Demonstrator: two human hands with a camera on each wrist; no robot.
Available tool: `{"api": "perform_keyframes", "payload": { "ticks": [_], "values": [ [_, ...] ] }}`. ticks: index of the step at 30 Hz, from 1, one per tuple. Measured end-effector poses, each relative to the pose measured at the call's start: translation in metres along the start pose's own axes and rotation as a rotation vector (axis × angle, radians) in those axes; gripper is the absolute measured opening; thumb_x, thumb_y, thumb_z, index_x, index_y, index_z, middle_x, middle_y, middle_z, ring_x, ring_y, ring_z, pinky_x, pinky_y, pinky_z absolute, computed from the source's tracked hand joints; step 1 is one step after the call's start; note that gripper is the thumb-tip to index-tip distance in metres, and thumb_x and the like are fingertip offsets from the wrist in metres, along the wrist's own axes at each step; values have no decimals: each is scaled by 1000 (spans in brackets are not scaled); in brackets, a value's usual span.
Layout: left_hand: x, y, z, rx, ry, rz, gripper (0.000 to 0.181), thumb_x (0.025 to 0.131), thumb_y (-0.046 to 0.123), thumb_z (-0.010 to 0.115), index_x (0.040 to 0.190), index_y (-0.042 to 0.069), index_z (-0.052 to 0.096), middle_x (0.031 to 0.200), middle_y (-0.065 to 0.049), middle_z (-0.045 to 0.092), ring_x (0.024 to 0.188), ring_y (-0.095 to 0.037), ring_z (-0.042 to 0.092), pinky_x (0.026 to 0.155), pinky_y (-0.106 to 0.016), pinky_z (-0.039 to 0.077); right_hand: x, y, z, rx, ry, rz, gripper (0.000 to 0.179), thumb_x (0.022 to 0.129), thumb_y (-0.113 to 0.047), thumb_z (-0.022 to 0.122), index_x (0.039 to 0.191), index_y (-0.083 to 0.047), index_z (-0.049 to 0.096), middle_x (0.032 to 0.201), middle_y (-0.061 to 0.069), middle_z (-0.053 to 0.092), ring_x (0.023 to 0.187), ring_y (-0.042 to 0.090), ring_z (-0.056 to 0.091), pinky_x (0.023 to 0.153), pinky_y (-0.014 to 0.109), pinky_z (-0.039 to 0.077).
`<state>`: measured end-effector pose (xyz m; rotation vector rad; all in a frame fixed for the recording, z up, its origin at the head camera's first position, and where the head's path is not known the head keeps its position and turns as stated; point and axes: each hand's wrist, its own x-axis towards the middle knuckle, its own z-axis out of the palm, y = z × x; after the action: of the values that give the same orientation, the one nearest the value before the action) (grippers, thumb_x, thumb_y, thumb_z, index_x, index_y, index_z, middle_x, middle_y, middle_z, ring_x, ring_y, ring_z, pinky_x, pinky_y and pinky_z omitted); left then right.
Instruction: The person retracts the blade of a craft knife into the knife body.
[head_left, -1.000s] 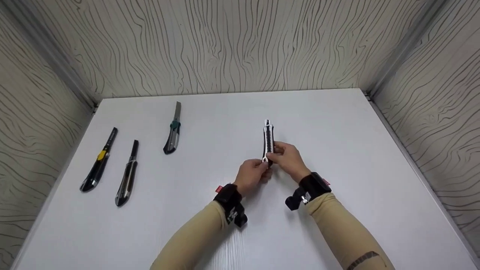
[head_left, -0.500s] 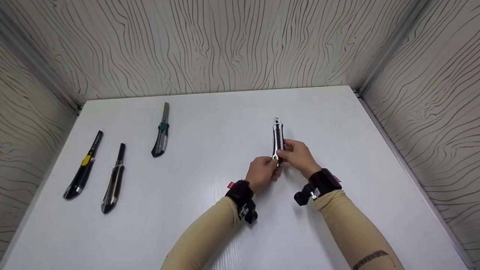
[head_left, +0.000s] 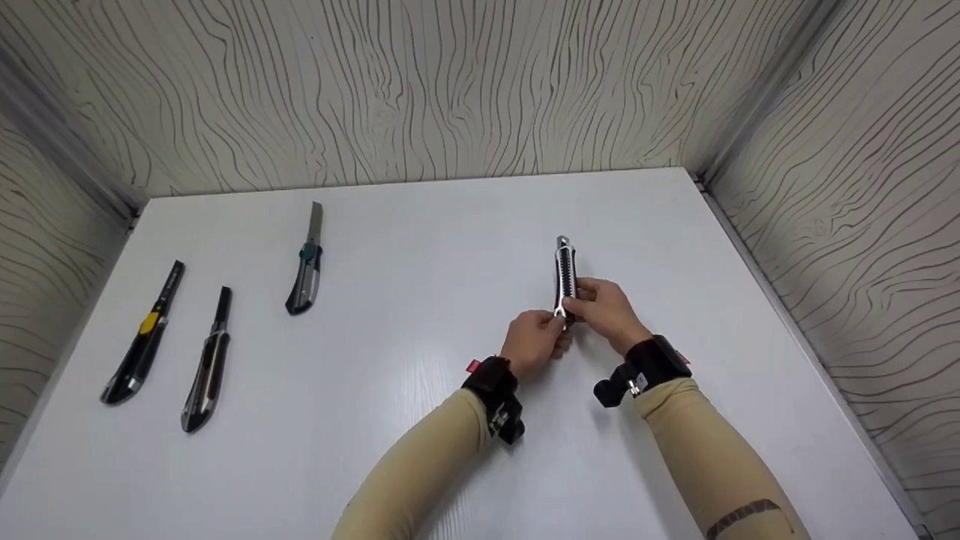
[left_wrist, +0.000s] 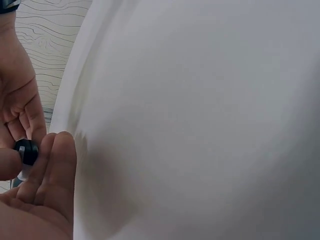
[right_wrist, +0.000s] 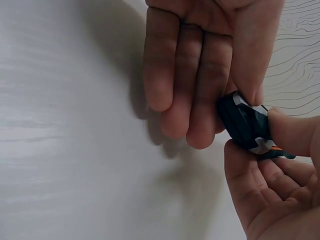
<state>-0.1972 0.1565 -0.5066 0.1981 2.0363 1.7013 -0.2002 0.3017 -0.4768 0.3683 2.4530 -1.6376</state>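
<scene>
In the head view, a black-and-white utility knife (head_left: 566,271) points toward the back wall, its short blade tip showing at the top. My left hand (head_left: 534,343) pinches the handle's end between thumb and fingers. Just above it, my right hand (head_left: 611,311) grips the handle's right side, with the thumb on top. In the right wrist view, both thumbs close on the dark butt end of the knife (right_wrist: 242,122), and the left hand's other fingers (right_wrist: 187,95) hang straight below. The left wrist view shows only the knife's dark end (left_wrist: 27,151) between the hands.
Three more utility knives lie at the left of the white table (head_left: 420,262): one with a yellow slider (head_left: 142,341), one brown and black (head_left: 206,375), one with a teal slider (head_left: 306,274). Wood-patterned walls (head_left: 450,90) enclose the back and sides.
The head view has shifted, so the knives on the table and the hands sit differently in frame. Both hands keep the same hold on the knife, whose tilt has changed slightly.
</scene>
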Motion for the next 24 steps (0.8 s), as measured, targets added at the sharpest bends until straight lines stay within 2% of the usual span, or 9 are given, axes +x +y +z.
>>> {"api": "perform_keyframes", "payload": {
  "ticks": [5,9,12,17,24],
  "values": [
    [-1,1,0,99,13,31,27,99,18,50,93,1,70,79,-12,70,60,-10,57,56,-19,47,2,3,-2,-32,5,9,50,94,-6,59,140,9,44,128,27,59,97,16,61,80,23,52],
    [-4,3,-4,160,36,49,26,98,20,50,99,4,70,77,-10,70,57,-7,54,54,-18,40,4,4,-6,-64,4,18,52,94,-8,60,140,8,43,128,27,59,98,17,62,78,22,52],
    [-7,2,-11,154,62,45,27,98,21,51,108,4,70,81,-9,72,60,-9,58,56,-18,42,7,4,-7,-95,5,13,53,93,-8,61,140,9,43,127,27,60,97,18,62,76,21,51],
    [-16,2,-23,132,75,32,32,98,21,51,121,3,65,96,-5,75,79,-15,69,66,-20,48,9,7,-10,-200,32,33,54,93,-12,62,140,7,44,125,25,61,94,17,61,71,20,47],
    [-30,-4,-37,72,58,30,31,99,20,50,121,3,64,101,-4,75,87,-15,70,72,-22,53,14,12,-13,-320,51,33,52,93,-15,62,139,5,47,123,25,62,96,22,61,68,21,46]
  ]
}}
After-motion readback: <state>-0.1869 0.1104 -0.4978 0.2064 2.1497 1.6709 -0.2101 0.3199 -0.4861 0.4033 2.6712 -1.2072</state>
